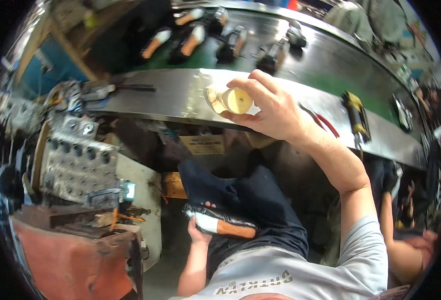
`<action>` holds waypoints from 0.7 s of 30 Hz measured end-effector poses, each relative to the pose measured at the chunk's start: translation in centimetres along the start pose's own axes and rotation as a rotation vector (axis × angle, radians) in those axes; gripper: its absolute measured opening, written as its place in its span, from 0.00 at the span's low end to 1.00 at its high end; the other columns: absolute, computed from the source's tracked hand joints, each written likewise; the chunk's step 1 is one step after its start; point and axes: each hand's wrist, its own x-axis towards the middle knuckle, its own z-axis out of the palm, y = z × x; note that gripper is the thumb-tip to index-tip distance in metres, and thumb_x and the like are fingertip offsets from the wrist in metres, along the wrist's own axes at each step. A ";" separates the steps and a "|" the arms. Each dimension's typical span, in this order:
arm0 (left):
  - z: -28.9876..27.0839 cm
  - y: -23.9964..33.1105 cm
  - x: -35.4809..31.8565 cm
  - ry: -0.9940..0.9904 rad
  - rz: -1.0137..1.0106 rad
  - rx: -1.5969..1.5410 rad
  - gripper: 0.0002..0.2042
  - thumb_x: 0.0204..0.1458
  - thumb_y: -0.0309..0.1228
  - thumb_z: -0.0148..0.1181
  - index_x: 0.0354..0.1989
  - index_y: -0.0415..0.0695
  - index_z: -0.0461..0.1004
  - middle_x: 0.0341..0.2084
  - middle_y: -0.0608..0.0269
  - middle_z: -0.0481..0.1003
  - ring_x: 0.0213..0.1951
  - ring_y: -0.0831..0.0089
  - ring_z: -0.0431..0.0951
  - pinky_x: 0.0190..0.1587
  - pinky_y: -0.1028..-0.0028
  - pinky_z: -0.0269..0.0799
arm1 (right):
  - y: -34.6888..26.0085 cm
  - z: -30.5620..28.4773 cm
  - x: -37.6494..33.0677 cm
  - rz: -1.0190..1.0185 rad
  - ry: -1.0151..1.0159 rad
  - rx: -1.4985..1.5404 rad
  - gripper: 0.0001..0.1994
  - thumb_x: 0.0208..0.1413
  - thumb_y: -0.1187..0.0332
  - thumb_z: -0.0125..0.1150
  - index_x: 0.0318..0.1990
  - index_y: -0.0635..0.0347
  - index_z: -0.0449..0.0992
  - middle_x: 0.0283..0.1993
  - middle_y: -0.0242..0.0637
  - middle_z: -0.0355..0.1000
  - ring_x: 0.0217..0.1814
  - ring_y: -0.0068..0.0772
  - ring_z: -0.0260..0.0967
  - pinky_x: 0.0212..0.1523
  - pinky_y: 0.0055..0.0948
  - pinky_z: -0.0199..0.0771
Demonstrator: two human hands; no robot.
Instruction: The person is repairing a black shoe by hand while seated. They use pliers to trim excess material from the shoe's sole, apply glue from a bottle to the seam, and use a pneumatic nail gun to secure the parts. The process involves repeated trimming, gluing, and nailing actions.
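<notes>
You have the dark shoe [221, 225] sole-up on your lap, on the near side of the metal ledge [168, 97] and lower than it, likely because your thigh [280, 212] gives it a steady bed and the underside then faces your eyes. Your left hand [199, 233] grips it around its white end, thumb on the near side and fingertips showing past the far edge, which seems enough to stop it rolling. Your right hand [275, 112] is out over the ledge, thumb and fingers closed on a pale round container [239, 101], yellow at the end turned toward you; held from the side like this, that end is left clear. Whether the container touches the ledge, I cannot tell. Farther right on the ledge lie red-handled pliers [327, 125] and a yellow-and-black tool [354, 114], probably put there to be within easy reach. Beyond the ledge, similar shoes [194, 41] sit on the green belt [325, 76], mostly sole-up too. The shoe in your grasp has a black, slightly shiny, crinkled upper, and its underside shows a white patch at your left hand and a smooth orange-brown strip toward the other end, finer seams lost to blur
</notes>
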 end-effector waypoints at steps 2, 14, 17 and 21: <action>1.0 -2.4 1.3 -0.046 -0.051 0.048 0.29 0.58 0.46 0.57 0.64 0.41 0.65 0.61 0.50 0.70 0.65 0.50 0.66 0.69 0.51 0.58 | 1.4 -2.5 -4.2 -0.002 -0.007 -0.060 0.25 0.48 0.63 0.76 0.53 0.56 0.72 0.42 0.39 0.70 0.38 0.43 0.75 0.37 0.35 0.80; 11.4 -2.8 3.8 -0.059 -0.089 0.363 0.33 0.56 0.47 0.61 0.64 0.37 0.65 0.60 0.43 0.71 0.63 0.45 0.69 0.67 0.51 0.64 | 9.9 -9.6 -11.2 0.272 0.167 -0.019 0.23 0.49 0.58 0.76 0.46 0.63 0.75 0.40 0.41 0.73 0.40 0.43 0.75 0.42 0.38 0.78; 19.8 0.8 6.0 -0.213 -0.036 0.677 0.32 0.53 0.45 0.63 0.61 0.35 0.66 0.57 0.41 0.73 0.59 0.48 0.73 0.63 0.53 0.68 | 11.3 -8.1 -10.5 0.528 0.200 0.354 0.23 0.56 0.55 0.71 0.49 0.62 0.73 0.43 0.38 0.74 0.44 0.34 0.75 0.45 0.34 0.77; 32.2 3.9 11.7 -0.283 0.094 1.092 0.28 0.49 0.38 0.65 0.56 0.34 0.69 0.49 0.43 0.77 0.46 0.56 0.81 0.51 0.61 0.78 | 14.0 -7.2 -10.6 0.662 0.301 0.880 0.18 0.62 0.59 0.66 0.52 0.60 0.71 0.42 0.34 0.74 0.45 0.23 0.73 0.45 0.26 0.74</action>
